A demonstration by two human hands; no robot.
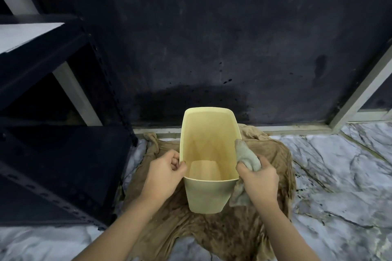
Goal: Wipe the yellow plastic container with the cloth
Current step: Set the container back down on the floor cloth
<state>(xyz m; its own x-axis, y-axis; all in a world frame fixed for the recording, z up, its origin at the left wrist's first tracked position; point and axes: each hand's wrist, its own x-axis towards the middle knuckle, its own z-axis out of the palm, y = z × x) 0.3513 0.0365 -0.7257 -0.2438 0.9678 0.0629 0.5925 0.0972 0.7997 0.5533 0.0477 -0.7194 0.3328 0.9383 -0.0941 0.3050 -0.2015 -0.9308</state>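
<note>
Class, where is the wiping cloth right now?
In the head view, the grey cloth is gripped by the right hand against the yellow container's right rim.

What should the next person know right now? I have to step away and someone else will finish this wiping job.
Left hand: grips the left rim of the open yellow plastic container, steadying it.
Right hand: holds the bunched grey cloth against the right rim.
The container stands upright on a stained brown rag spread on the marbled floor.
Done: cannot tell how much is wiped.
Left: brownish marks show on the inner walls; wipe those, then the outside.
</note>
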